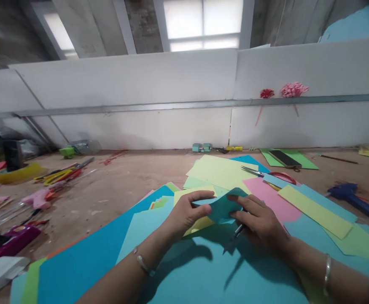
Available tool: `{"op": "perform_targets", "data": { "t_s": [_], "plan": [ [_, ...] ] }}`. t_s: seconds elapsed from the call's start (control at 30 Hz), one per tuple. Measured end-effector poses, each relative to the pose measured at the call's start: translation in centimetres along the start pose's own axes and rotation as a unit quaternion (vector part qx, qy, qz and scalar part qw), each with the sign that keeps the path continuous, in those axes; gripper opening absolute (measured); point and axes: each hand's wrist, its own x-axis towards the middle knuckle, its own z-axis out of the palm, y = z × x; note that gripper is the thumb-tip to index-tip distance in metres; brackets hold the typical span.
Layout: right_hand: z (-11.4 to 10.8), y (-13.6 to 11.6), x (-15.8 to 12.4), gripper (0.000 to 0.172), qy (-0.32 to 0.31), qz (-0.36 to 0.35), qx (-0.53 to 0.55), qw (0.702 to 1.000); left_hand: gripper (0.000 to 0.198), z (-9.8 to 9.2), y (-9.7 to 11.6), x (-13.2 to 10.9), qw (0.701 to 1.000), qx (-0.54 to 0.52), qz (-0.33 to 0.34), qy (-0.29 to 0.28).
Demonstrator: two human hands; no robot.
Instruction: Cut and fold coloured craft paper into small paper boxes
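Note:
My left hand (186,214) pinches the left edge of a small curved teal paper piece (222,206), thumb on top. From the right, my right hand (260,221) grips the same piece with fingers curled over it, and a dark pen-like tool (235,234) sticks out below its palm. Both hands hover over a large teal sheet (203,270) lying on a blue sheet (86,257). A yellow paper (200,223) lies just under my left hand.
Loose coloured sheets (222,171) and yellow strips (313,211) lie ahead and right, with red-handled scissors (273,174). A blue glue gun (351,196) sits far right. Pink and purple glue guns (39,198), scissors and tools crowd the left. A white wall (171,126) bounds the back.

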Motion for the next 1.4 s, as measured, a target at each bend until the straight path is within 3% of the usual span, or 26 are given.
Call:
{"op": "perform_targets", "data": {
  "t_s": [0.1,0.33,0.43,0.53,0.63,0.7,0.87,1.03,1.17,1.4],
  "plan": [
    [0.3,0.0,-0.2,0.017,-0.001,-0.011,-0.02,1.0,0.047,0.2,-0.4,0.1,0.997,0.046,-0.016,0.056],
    [0.8,0.1,-0.7,0.03,-0.014,0.004,0.037,0.999,0.049,-1.4,-0.9,0.9,0.986,0.049,-0.002,0.158],
    [0.4,0.4,-0.5,0.037,0.019,0.062,0.057,0.996,0.047,-2.2,-0.6,1.1,0.981,0.055,0.01,0.187],
    [-0.1,1.4,-0.5,0.041,0.035,0.173,0.021,0.984,0.046,-2.8,-0.6,1.4,0.978,0.058,0.023,0.2],
    [-0.5,2.9,-0.6,0.038,-0.012,0.27,-0.005,0.963,0.046,-3.2,-0.8,1.7,0.976,0.063,0.04,0.205],
    [-0.7,3.9,-0.7,0.034,-0.036,0.294,-0.008,0.955,0.047,-3.5,-1.1,1.9,0.974,0.072,0.055,0.21],
    [-1.0,5.1,-0.8,0.031,-0.043,0.285,-0.016,0.957,0.046,-3.9,-1.3,2.2,0.969,0.105,0.079,0.208],
    [-1.3,5.1,-0.8,0.038,-0.031,0.243,-0.034,0.969,0.045,-4.0,-1.0,2.1,0.969,0.133,0.081,0.194],
    [-1.4,4.7,-0.6,0.033,-0.028,0.195,-0.076,0.978,0.046,-4.1,-1.0,2.1,0.97,0.152,0.078,0.175],
    [-1.3,4.1,-0.2,0.031,-0.075,0.159,-0.105,0.979,0.047,-4.6,-1.0,2.3,0.961,0.211,0.091,0.151]
  ]
}}
